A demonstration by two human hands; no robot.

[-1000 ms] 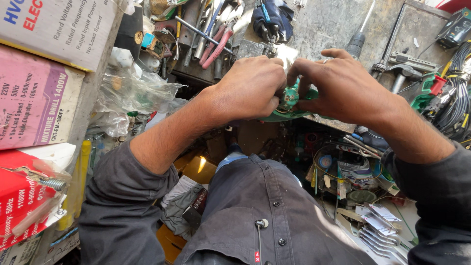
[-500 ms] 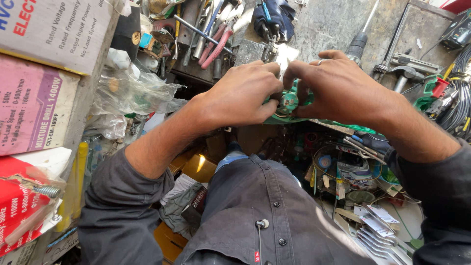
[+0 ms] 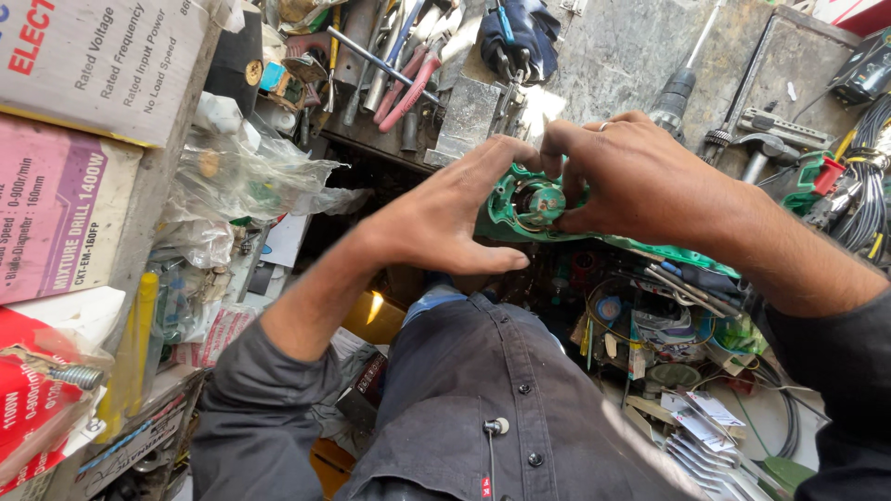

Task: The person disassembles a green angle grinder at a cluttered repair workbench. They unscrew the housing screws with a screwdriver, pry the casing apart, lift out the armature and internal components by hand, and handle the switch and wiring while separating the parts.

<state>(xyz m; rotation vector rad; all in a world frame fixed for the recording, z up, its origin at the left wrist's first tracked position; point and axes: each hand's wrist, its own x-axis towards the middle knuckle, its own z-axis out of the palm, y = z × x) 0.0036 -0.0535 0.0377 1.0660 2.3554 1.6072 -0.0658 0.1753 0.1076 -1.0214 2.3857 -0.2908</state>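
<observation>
In the middle of the frame, a little above centre, you hold a green plastic power-tool shell with a round metal part inside (image 3: 531,206). Your left hand (image 3: 445,223) is curled at its left side, fingers bent up over the top edge and thumb stretched out under it. Your right hand (image 3: 640,181) grips the shell from the right, with the fingertips (image 3: 553,160) pressing at the round part. The long green body runs off to the right under your right wrist.

At the upper middle, red-handled pliers (image 3: 408,88) lie among other metal tools. At the left edge sit stacked cardboard boxes (image 3: 83,139), with crumpled clear plastic bags (image 3: 251,181) beside them. At the right edge hang black cables (image 3: 868,199).
</observation>
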